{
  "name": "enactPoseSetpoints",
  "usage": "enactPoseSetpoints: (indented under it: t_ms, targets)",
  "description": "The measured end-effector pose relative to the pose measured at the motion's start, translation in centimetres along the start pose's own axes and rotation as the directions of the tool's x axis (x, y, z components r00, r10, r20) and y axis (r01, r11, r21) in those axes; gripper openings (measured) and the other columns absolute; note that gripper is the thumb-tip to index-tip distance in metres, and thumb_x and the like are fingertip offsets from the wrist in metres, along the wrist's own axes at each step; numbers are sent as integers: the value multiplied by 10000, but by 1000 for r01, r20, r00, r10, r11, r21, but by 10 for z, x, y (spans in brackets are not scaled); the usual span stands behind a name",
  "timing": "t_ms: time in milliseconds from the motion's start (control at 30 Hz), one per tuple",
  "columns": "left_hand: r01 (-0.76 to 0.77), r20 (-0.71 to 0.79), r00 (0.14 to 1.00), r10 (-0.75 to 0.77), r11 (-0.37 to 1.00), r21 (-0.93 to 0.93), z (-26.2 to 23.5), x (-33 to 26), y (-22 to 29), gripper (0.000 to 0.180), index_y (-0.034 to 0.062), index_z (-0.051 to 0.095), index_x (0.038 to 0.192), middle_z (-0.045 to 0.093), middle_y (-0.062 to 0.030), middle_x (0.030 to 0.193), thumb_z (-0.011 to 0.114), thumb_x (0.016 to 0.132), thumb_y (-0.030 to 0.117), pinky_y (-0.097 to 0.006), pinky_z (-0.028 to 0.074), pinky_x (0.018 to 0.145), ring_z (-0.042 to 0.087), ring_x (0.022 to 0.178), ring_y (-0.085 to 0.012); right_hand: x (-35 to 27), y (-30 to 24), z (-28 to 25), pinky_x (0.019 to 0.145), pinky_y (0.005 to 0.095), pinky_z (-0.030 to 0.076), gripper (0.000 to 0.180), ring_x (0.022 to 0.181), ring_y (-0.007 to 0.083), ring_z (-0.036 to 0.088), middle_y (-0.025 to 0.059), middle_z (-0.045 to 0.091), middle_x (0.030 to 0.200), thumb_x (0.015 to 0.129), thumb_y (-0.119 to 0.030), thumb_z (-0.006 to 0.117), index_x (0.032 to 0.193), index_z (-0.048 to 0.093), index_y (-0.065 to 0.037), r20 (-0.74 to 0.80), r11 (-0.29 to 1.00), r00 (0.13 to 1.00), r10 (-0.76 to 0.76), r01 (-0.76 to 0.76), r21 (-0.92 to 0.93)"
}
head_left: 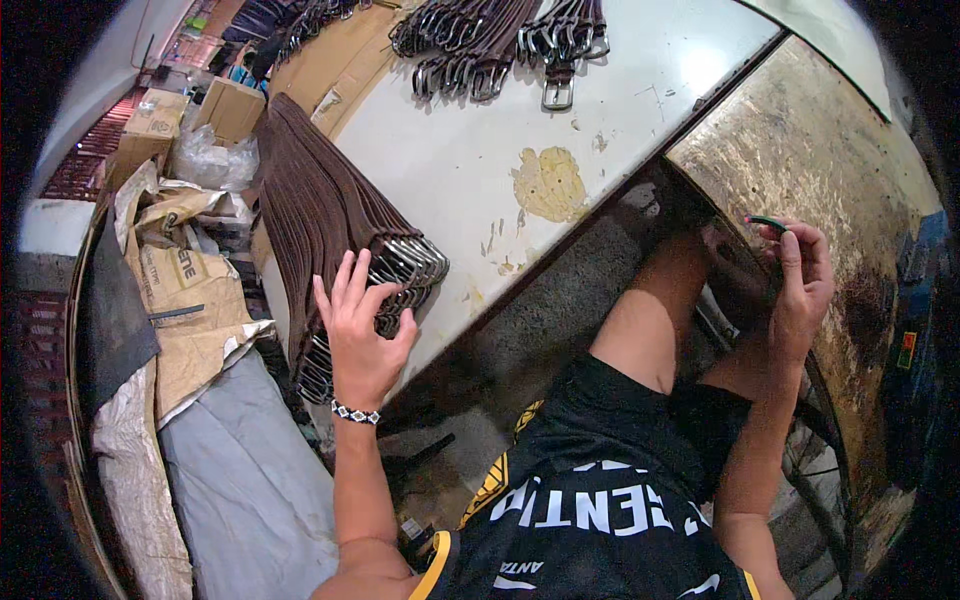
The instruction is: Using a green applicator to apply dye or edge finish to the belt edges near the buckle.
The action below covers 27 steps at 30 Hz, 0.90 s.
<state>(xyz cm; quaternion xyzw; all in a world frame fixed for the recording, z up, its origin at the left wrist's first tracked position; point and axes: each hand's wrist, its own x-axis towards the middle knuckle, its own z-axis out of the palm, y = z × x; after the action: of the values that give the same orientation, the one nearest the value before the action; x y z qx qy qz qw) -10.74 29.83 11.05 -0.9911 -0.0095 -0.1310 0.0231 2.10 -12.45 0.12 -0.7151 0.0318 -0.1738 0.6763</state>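
The left hand [362, 335] rests with fingers spread open on a stack of brown belts [325, 215] at the white worktop [480, 160] edge. The right hand [800, 285] pinches a small green piece [768, 222] between its fingers above a stained metal surface [800, 150].

Your white table [470, 160] is worn, with a yellow patch [549, 183] of bared surface mid-top. Left of that patch a stack of brown belts [320, 215] lies on it; beyond the patch, at the far edge, lie loose buckled belts [500, 40].
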Motion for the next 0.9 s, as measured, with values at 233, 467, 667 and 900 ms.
enactPoseSetpoints:
  t_ms: [233,467,667,900]
  targets:
    - [89,-111,989,-93,995,-42,5,20,-24,402,23,633,1266,604,-173,1383,640,881,139,-548,200,1221,491,1366,-341,-2,-1,0,858,276,509,117,960,141,666,68,699,1073,1034,-116,576,1050,640,-19,9,998,1000,-12,11,61]
    - [190,69,980,-185,979,-76,6,30,-38,441,3,660,1277,635,-160,1354,662,941,289,-543,202,1214,504,1353,-318,-2,4,-4,868,275,498,113,995,143,661,58,677,1091,1043,-112,561,1071,632,-29,32,998,999,-4,3,55]
    - [166,142,976,-166,986,13,1,36,-35,439,21,678,1271,637,-137,1366,670,933,301,-555,183,1218,493,1366,-303,-3,-4,1,858,269,499,110,988,137,656,60,681,1100,1037,-111,570,1064,634,-25,22,999,1000,6,-7,46]
    - [138,237,959,-154,987,83,-5,52,-33,466,-6,675,1259,637,-136,1359,655,939,332,-570,150,1226,486,1372,-304,-2,0,-2,870,268,496,101,988,135,648,71,684,1103,1032,-105,576,1048,629,-21,19,997,1000,22,-23,68]
